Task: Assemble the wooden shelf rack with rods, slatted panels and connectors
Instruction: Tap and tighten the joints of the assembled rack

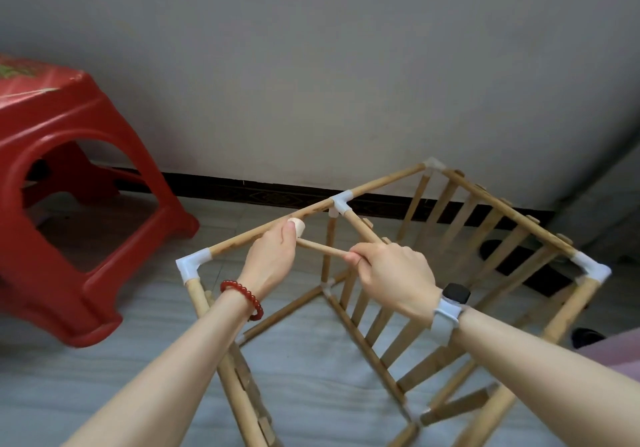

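At six o'clock both forearms are reaching up into the open top of the rack frame [398, 360], which is standing on the floor. The right hand [391, 277] is curling its fingers around the handle of a small wooden mallet [320, 248], while the left hand [272, 259], at nine o'clock of it, is gripping the mallet's pale head against the top rod [263, 233]. Toward twelve o'clock, the white T-connector [341, 202] is joining that rod. Judging from this, tapping should be going squarely along the rod's axis, with the frame being braced so the joints are seating evenly.
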